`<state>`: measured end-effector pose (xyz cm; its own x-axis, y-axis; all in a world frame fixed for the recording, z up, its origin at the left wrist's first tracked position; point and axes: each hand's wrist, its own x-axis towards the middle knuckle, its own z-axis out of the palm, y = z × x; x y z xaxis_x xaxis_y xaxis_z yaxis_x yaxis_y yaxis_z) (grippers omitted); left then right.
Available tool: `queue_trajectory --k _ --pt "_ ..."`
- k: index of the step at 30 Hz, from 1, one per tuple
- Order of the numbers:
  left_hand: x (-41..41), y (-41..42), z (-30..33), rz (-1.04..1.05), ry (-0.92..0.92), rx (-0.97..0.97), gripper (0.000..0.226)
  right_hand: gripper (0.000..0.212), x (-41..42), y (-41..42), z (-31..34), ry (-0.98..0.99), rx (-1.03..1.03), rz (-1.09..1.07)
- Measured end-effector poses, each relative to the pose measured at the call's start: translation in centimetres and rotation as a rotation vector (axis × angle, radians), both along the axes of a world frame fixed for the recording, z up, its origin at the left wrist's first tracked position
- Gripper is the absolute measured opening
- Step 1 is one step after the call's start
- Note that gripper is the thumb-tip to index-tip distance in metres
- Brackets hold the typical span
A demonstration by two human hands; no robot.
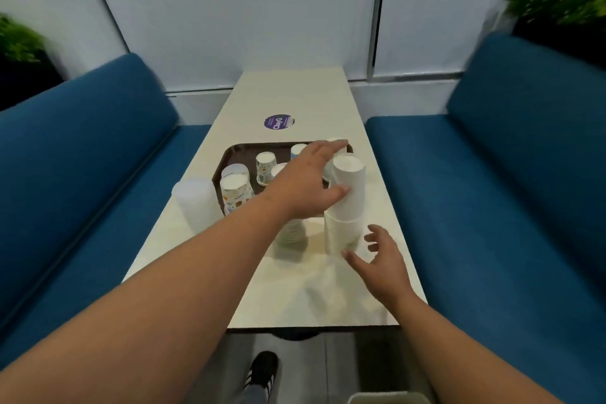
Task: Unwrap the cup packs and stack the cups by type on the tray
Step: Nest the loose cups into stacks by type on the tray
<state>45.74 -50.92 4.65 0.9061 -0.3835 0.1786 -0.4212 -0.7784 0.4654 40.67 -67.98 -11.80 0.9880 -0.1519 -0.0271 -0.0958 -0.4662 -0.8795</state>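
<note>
A tall stack of white cups [348, 197] is standing upside down on the pale table [295, 289], just beside the near right corner of the brown tray [231, 154]. The left hand [308, 184] is reaching across to the stack — its thumb is touching the side of the upper cups and its fingers are spreading out behind them, so it is open and not gripping. The right hand [380, 259] is waiting near the bottom of the stack with its fingers spread wide, holding nothing.

On the tray, a few small cups with colored pictures [266, 165] are sitting upside down, and a bigger pile of the same kind [236, 188] is standing at the tray's near left edge. A blurry see-through pack of cups [195, 203] is standing on the table just left of the tray. Another low pile of cups [292, 231] is sitting left of the white stack — partly hidden by the left arm. A round purple sticker [278, 122] is lying on the table beyond the tray.
</note>
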Motion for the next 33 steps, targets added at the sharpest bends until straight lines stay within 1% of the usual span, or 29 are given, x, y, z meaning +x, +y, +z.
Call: queue_trajectory --k 2,4,5,6,7,8,11,15,18,21,24,26,28,30,33 --pt "1.9 -0.7 0.1 -0.078 0.067 0.047 0.077 0.093 1.1 0.1 -0.5 0.032 0.058 -0.004" --pt "3.3 -1.6 -0.4 -0.128 0.073 0.091 0.065 0.101 2.0 0.3 -0.8 0.040 0.100 -0.001" --pt "3.8 -2.2 -0.7 -0.140 0.057 0.093 0.057 0.098 2.5 0.2 -0.9 0.033 0.139 0.002" --pt "4.1 -2.9 -0.9 -0.149 0.038 0.080 0.051 0.090 2.9 0.2 -1.0 0.009 0.198 0.000" --pt "4.3 -3.6 -1.2 -0.156 0.028 0.058 0.048 0.082 3.3 0.2 -0.9 -0.017 0.245 -0.006" --pt "4.4 -4.2 -1.4 -0.163 0.029 0.032 0.048 0.078 3.8 0.1 -0.9 -0.039 0.269 -0.018" --pt "4.8 -5.2 -1.6 -0.163 0.034 -0.040 0.051 0.080 4.8 0.1 -1.3 -0.061 0.289 -0.088" --pt "5.4 -5.2 -0.9 -0.144 -0.045 -0.124 0.046 0.078 5.3 -0.1 -2.3 -0.095 0.288 -0.119" --pt "5.6 -4.9 -0.4 -0.137 -0.044 -0.136 0.045 0.071 5.2 0.1 -2.4 -0.115 0.290 -0.138" --pt "5.6 -4.6 -0.4 -0.142 -0.070 -0.152 0.038 0.067 5.3 0.3 -2.4 -0.126 0.272 -0.152" --pt "5.9 -4.1 0.1 -0.129 -0.134 -0.251 0.038 0.067 5.3 0.5 -2.2 -0.117 0.268 -0.163" --pt "6.3 -3.9 0.8 -0.126 -0.142 -0.297 0.039 0.069 5.4 0.4 -2.3 -0.096 0.283 -0.162" --pt "6.9 -3.7 1.6 -0.113 -0.135 -0.349 0.032 0.069 5.5 0.4 -2.3 -0.072 0.291 -0.153" --pt "7.7 -3.4 2.5 -0.072 -0.119 -0.484 0.020 0.070 5.6 0.4 -2.4 -0.056 0.287 -0.154" --pt "9.7 -2.4 4.1 0.007 -0.050 -0.723 0.018 0.074 5.7 0.5 -2.5 -0.046 0.253 -0.171"
